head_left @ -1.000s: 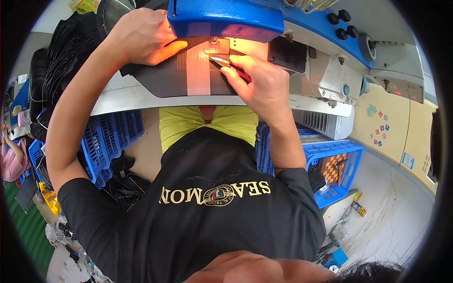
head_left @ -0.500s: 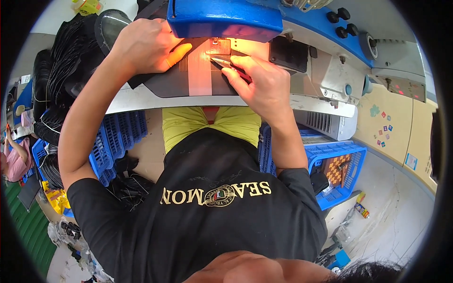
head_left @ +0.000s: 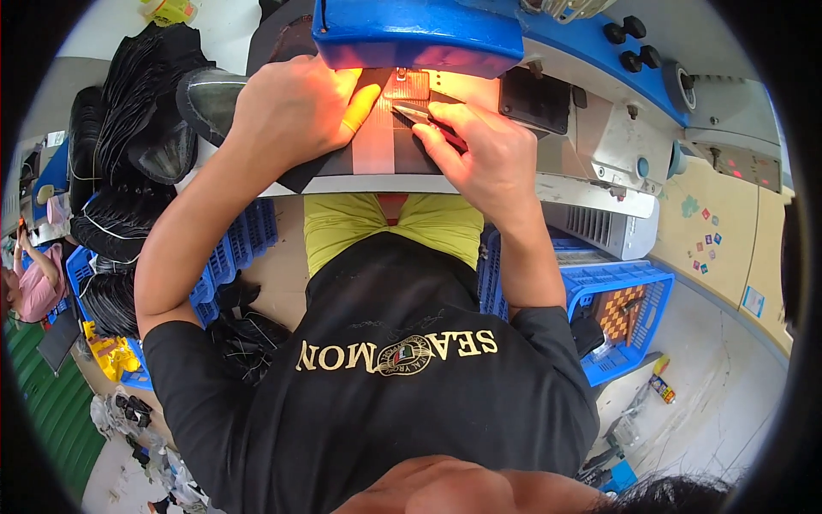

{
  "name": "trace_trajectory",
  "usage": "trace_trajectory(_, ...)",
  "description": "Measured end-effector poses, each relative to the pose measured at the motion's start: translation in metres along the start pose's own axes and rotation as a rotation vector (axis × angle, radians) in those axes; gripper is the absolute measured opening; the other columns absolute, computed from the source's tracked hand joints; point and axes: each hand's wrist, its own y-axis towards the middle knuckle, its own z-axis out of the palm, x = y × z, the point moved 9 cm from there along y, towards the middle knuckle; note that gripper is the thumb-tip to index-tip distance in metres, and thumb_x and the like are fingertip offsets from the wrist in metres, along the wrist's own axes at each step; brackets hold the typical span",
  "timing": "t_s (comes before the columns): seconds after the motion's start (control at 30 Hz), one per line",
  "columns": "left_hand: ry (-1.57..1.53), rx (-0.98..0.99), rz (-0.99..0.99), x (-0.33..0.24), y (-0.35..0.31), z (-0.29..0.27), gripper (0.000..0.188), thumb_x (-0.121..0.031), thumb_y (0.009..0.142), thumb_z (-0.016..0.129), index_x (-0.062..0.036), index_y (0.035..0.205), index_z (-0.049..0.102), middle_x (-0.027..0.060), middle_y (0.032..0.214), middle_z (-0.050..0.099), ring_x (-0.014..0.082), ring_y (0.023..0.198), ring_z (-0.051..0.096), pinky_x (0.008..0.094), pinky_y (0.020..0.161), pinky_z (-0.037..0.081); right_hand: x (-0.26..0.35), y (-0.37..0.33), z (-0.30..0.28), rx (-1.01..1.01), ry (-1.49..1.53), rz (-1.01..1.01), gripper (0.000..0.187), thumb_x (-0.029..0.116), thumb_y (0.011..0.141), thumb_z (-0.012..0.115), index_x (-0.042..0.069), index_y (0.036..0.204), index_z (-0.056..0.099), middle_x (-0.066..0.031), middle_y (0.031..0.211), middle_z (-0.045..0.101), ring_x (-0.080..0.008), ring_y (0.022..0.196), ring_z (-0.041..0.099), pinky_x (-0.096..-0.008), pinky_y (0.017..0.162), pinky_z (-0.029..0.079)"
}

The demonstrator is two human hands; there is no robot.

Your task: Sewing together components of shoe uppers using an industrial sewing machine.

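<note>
Under the lit blue sewing machine head (head_left: 419, 34), a dark flat material piece (head_left: 336, 163) with a pale strip (head_left: 374, 146) lies on the machine bed. My left hand (head_left: 295, 111) rests on the piece, left of the metal presser foot (head_left: 402, 74). Its thumb, in a yellow finger cover, is stretched out; the other fingertips are partly hidden beneath the machine head. My right hand (head_left: 488, 146) is closed around small thread snips (head_left: 419, 113) with pointed metal blades and a dark red handle. Their tips point left, just in front of the presser foot at the strip.
A black phone-like slab (head_left: 535, 98) lies right of the presser foot. Stacks of black pieces (head_left: 145, 94) stand on the left. Blue crates (head_left: 629, 317) sit low on both sides. A person in pink (head_left: 43, 287) is at the far left.
My left hand has moved right over the material toward the presser foot, covering more of the piece. My right hand keeps the snips at nearly the same spot. The whole view has shifted slightly.
</note>
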Motion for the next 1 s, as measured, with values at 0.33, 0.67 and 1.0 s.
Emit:
trace_trajectory(0.33,0.097,0.0,-0.171,0.022,-0.003,0.006,0.033,-0.04,0.088,0.065,-0.0097,0.074,0.067,0.0089,0.072,0.06,0.0268,0.059,0.065,0.0381,0.048,0.051,0.002,0.0,-0.002,0.032,-0.008,-0.012,0.029,0.022,0.075,0.083,0.007,0.096,0.07,-0.0072,0.077,0.069,-0.0217,0.059,0.064,-0.0307,0.054,0.05)
trace_trajectory(0.67,0.086,-0.023,-0.226,0.011,-0.021,-0.006,0.034,-0.043,0.091,0.06,-0.014,0.107,0.069,0.0068,0.087,0.06,0.0258,0.064,0.066,0.0382,0.052,0.054,0.026,0.007,-0.032,0.103,0.182,-0.003,0.025,0.02,0.075,0.079,0.007,0.092,0.066,-0.0092,0.071,0.066,-0.0251,0.062,0.066,-0.0347,0.055,0.051)
trace_trajectory(1.0,-0.017,-0.139,-0.197,0.01,-0.04,-0.004,0.034,-0.04,0.086,0.063,-0.0107,0.102,0.066,0.0092,0.084,0.059,0.0263,0.068,0.067,0.0408,0.055,0.054,0.195,0.074,-0.05,-0.226,-1.217,-0.976,0.024,0.018,0.081,0.062,-0.003,0.09,0.069,-0.0236,0.117,0.056,-0.0383,0.108,0.06,-0.0439,0.086,0.053)
